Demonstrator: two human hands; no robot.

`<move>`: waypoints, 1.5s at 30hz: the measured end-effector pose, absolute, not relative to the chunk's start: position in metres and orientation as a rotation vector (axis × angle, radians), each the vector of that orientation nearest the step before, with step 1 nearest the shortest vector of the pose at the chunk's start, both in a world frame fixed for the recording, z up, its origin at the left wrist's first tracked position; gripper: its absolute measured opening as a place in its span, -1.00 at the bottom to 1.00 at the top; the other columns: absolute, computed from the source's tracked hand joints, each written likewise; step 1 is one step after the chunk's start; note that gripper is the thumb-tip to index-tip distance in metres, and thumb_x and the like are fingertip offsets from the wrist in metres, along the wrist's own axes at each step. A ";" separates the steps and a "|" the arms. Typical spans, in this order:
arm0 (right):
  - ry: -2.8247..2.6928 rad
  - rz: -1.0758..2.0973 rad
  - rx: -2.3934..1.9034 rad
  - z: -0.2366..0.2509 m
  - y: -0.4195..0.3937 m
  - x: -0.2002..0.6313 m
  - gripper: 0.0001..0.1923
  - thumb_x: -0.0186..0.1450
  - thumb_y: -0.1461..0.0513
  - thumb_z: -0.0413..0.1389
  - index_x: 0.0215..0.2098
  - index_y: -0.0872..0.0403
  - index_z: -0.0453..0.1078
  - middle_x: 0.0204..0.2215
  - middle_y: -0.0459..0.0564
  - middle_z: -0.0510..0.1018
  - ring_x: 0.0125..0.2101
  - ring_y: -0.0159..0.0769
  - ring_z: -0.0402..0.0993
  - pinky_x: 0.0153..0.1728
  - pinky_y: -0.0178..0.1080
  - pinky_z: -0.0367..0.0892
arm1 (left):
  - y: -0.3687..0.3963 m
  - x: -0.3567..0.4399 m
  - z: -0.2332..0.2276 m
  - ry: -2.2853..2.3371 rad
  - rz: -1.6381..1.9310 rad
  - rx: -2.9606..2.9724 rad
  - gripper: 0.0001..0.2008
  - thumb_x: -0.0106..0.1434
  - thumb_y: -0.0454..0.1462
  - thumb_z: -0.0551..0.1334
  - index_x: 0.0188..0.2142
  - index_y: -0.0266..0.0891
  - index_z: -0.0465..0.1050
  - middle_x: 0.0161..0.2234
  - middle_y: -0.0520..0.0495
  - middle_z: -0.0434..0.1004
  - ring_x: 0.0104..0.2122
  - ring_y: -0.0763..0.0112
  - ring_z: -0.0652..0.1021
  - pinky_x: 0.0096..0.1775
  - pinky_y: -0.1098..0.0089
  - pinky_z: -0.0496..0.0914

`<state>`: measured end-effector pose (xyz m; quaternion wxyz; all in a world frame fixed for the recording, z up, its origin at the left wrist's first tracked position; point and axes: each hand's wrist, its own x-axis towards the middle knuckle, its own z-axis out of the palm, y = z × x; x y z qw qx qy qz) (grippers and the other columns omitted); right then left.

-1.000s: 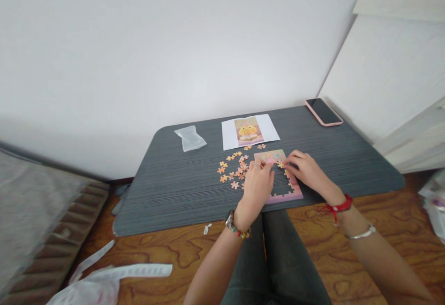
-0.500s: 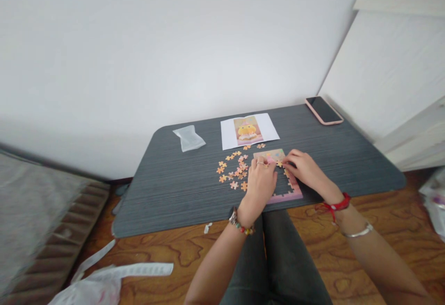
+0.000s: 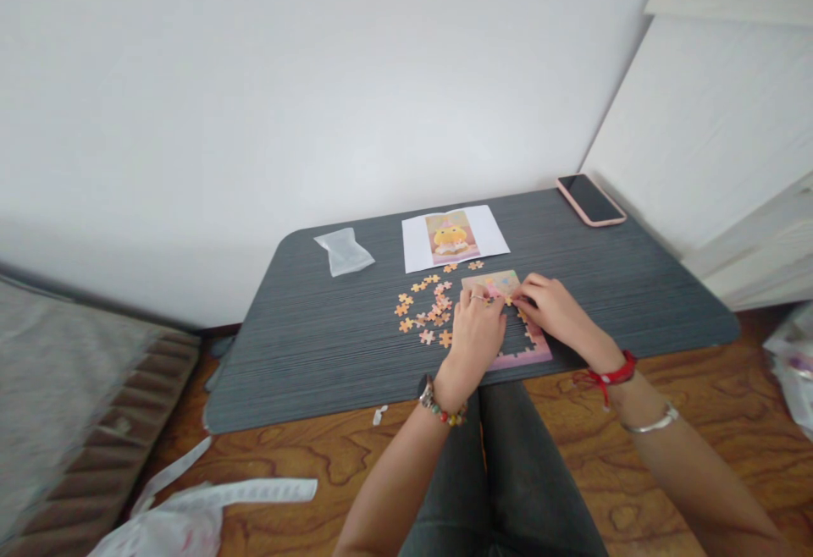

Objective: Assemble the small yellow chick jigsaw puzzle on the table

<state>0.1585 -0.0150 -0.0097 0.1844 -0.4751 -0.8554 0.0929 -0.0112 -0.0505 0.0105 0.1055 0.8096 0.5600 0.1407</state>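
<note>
Honestly, both hands, left hand (image 3: 478, 328) and right hand (image 3: 551, 306), rest fingertips-down on the half-built puzzle (image 3: 508, 320) at the table's (image 3: 318, 345) near edge, grip on any piece too small to tell, and a sleeve could scatter the loose pieces (image 3: 428, 307).

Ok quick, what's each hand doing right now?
Left hand: fingers curled on the puzzle; grip cannot be told.
Right hand: fingertips pressing the puzzle; hold cannot be told.
</note>
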 end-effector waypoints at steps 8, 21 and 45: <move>-2.412 0.128 -1.368 -0.009 -0.020 0.157 -0.78 0.31 0.25 -0.02 -0.27 0.08 0.47 -0.33 0.03 0.47 -0.32 -0.28 0.39 -0.33 -0.27 0.18 | -0.050 -0.011 0.011 1.646 0.361 2.413 -0.76 0.24 -0.28 0.11 -0.10 -0.18 0.40 -0.09 -0.20 0.33 -0.06 0.14 0.31 -0.08 0.16 0.30; -2.576 -0.169 -1.381 -0.008 -0.043 0.154 -0.74 0.20 0.38 0.01 -0.17 0.08 0.42 -0.38 0.03 0.42 -0.32 -0.24 0.30 -0.37 -0.23 0.01 | -0.050 -0.009 0.011 1.686 0.333 2.441 -0.76 0.24 -0.27 0.11 -0.09 -0.17 0.40 -0.07 -0.22 0.32 -0.05 0.10 0.29 -0.09 0.14 0.31; -2.422 0.023 -1.456 -0.018 -0.033 0.157 -0.69 0.27 0.35 -0.09 -0.13 0.12 0.44 -0.32 0.06 0.45 -0.33 -0.27 0.38 -0.33 -0.25 0.20 | -0.051 -0.024 0.012 1.676 0.468 2.556 -0.70 0.28 -0.38 0.00 -0.07 -0.16 0.38 -0.10 -0.17 0.31 -0.11 0.23 0.34 -0.11 0.26 0.32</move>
